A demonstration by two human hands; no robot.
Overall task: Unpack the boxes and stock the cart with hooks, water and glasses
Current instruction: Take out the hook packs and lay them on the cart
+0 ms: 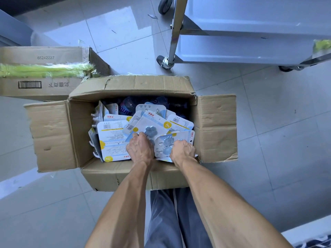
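While both hands grip hook packs (pixel 162 138) in open box (pixel 215 126), cart (pixel 250 29) beyond, second box (pixel 44 72) left.

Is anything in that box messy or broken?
Messy, yes. The hook packs lie jumbled in the open box, tilted every way, not stacked. The box's far right corner is torn. Both hands, left and right, grip packs.

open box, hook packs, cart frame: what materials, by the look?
Open box: brown corrugated cardboard, matte, with creased flaps and torn edges. Hook packs: printed card backing, probably under clear plastic blisters, judging by the glossy raised flower shapes. Cart frame: likely polished steel or chrome, since it reflects like a mirror.
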